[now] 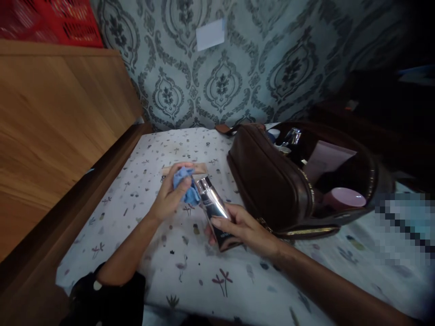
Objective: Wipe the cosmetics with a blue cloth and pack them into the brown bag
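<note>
My right hand point(243, 228) grips a dark, glossy cosmetic tube point(215, 209) with a silver cap, tilted up and to the left. My left hand point(171, 192) is closed on a small blue cloth point(188, 184) and presses it against the tube's silver cap. Both hands hover just above a white bedsheet point(142, 181) printed with small flamingos and plants. A thin beige stick-like item point(200, 168) lies on the sheet just behind my left hand.
An open brown leather pouch point(268, 181) lies right of my hands, holding a pink jar point(344, 197), a pale card and other toiletries. A wooden bed frame point(50, 149) runs along the left. Patterned wallpaper point(220, 68) is behind; a red crate point(50, 20) sits top left.
</note>
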Motion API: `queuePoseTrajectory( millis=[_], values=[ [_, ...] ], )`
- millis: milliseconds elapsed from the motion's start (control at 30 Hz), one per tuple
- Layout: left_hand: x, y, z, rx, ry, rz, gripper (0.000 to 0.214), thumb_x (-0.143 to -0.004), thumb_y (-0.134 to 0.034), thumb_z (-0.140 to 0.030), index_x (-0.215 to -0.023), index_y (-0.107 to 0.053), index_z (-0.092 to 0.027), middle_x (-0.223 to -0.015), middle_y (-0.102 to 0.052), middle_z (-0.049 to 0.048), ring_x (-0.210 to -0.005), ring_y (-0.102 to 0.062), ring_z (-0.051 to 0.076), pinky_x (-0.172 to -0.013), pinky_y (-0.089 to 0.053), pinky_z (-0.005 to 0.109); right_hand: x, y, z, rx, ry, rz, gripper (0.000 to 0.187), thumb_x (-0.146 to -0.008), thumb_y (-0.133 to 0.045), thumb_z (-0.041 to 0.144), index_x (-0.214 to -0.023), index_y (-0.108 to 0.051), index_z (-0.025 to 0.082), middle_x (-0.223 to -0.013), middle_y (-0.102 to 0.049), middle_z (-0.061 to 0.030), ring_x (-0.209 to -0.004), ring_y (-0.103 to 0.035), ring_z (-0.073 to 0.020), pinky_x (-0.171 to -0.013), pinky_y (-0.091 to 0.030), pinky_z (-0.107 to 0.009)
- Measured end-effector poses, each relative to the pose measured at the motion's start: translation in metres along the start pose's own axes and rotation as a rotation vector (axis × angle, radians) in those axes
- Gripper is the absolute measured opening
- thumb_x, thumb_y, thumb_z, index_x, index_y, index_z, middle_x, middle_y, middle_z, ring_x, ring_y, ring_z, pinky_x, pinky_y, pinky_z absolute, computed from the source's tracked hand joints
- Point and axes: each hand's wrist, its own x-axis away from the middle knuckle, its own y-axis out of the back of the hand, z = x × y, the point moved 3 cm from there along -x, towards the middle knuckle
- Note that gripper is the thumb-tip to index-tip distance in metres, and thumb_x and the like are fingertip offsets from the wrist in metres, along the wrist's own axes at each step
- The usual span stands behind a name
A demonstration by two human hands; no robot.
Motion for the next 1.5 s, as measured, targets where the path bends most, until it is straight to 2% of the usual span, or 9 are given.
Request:
queuePoseTrajectory(
  millis=[100, 200, 333, 533, 700, 1033, 1300, 1433, 1500],
  values=[
    [-0.004, 0.010, -0.007, -0.082, -0.093, 0.182, 0.043, -0.097, -0.058, -0.045, -0.136, -0.059, -0.027, -0.121, -0.065, 0.0082, -0.108, -0.063, 0.022, -0.093, -0.051, 0.033, 0.003, -0.004, 0.004, 0.010, -0.035, 0.079, 0.049, -0.080, -0.074, 0.058, -0.098, -0.055, 0.017, -0.086, -0.068, -0.0037, -0.073, -0.068, -0.0146, -0.055, -0.049, -0.021],
    [-0.005, 0.011, -0.012, -0.110, -0.163, 0.372, 0.032, -0.093, -0.065, -0.038, -0.120, -0.071, -0.022, -0.122, -0.069, 0.0104, -0.117, -0.061, 0.027, -0.101, -0.049, 0.037, 0.003, -0.007, 0.004, 0.009, -0.056, 0.161, 0.049, -0.082, -0.071, 0.059, -0.101, -0.055, 0.016, -0.085, -0.067, -0.0046, -0.075, -0.067, -0.0152, -0.056, -0.047, -0.022],
    [-0.005, 0.010, -0.009, -0.155, -0.058, 0.313, 0.028, -0.087, -0.073, -0.041, -0.104, -0.073, -0.019, -0.099, -0.071, 0.0059, -0.089, -0.065, 0.019, -0.077, -0.052, 0.028, 0.001, -0.005, 0.001, 0.139, 0.017, 0.126, 0.044, -0.085, -0.069, 0.056, -0.098, -0.051, 0.018, -0.078, -0.062, -0.0001, -0.068, -0.059, -0.0117, -0.056, -0.042, -0.022],
    [-0.001, 0.006, -0.006, -0.168, 0.127, 0.213, 0.043, -0.090, -0.061, -0.058, -0.077, -0.060, -0.017, -0.060, -0.047, -0.0038, -0.053, -0.044, 0.009, -0.048, -0.035, 0.022, 0.001, -0.004, 0.003, 0.371, 0.206, 0.039, 0.036, -0.091, -0.063, 0.054, -0.097, -0.051, 0.021, -0.077, -0.049, 0.0033, -0.070, -0.050, -0.0120, -0.060, -0.045, -0.026],
    [-0.005, 0.009, -0.009, -0.232, 0.124, 0.213, 0.043, -0.091, -0.060, -0.056, -0.076, -0.064, -0.016, -0.063, -0.050, -0.0018, -0.057, -0.046, 0.010, -0.052, -0.037, 0.023, 0.001, -0.002, 0.002, 0.308, 0.173, 0.028, 0.052, -0.093, -0.059, 0.056, -0.128, -0.041, 0.022, -0.083, -0.055, 0.0021, -0.075, -0.055, -0.0140, -0.070, -0.049, -0.030],
    [-0.006, 0.020, -0.008, -0.138, 0.048, 0.363, 0.035, -0.090, -0.066, -0.044, -0.115, -0.071, -0.020, -0.113, -0.069, 0.0091, -0.097, -0.065, 0.022, -0.081, -0.052, 0.031, 0.003, -0.004, 0.004, -0.003, 0.046, 0.072, 0.046, -0.088, -0.067, 0.058, -0.108, -0.049, 0.021, -0.092, -0.067, -0.0032, -0.075, -0.067, -0.0151, -0.052, -0.047, -0.022],
    [-0.008, 0.013, -0.006, -0.218, 0.053, 0.210, 0.044, -0.087, -0.065, -0.058, -0.111, -0.068, -0.020, -0.105, -0.066, 0.0067, -0.089, -0.061, 0.020, -0.076, -0.049, 0.030, 0.002, -0.003, 0.005, -0.017, 0.060, 0.020, 0.045, -0.086, -0.070, 0.055, -0.108, -0.052, 0.020, -0.091, -0.068, -0.0038, -0.068, -0.064, -0.0124, -0.048, -0.048, -0.020],
    [-0.005, 0.012, -0.017, -0.306, -0.159, 0.051, 0.037, -0.099, -0.048, -0.051, -0.117, -0.066, -0.024, -0.117, -0.066, 0.0087, -0.108, -0.061, 0.025, -0.095, -0.048, 0.039, 0.001, -0.004, 0.004, -0.055, 0.069, 0.001, 0.042, -0.086, -0.072, 0.053, -0.106, -0.054, 0.020, -0.088, -0.067, -0.0028, -0.069, -0.065, -0.0132, -0.053, -0.050, -0.022],
    [-0.003, 0.011, -0.022, -0.386, -0.281, 0.128, 0.036, -0.101, -0.046, -0.046, -0.119, -0.067, -0.024, -0.124, -0.064, 0.0100, -0.121, -0.056, 0.027, -0.107, -0.041, 0.045, 0.000, -0.004, 0.002, -0.112, 0.067, 0.012, 0.042, -0.084, -0.073, 0.052, -0.105, -0.054, 0.021, -0.086, -0.068, -0.0019, -0.069, -0.067, -0.0135, -0.058, -0.053, -0.025]
  ],
)
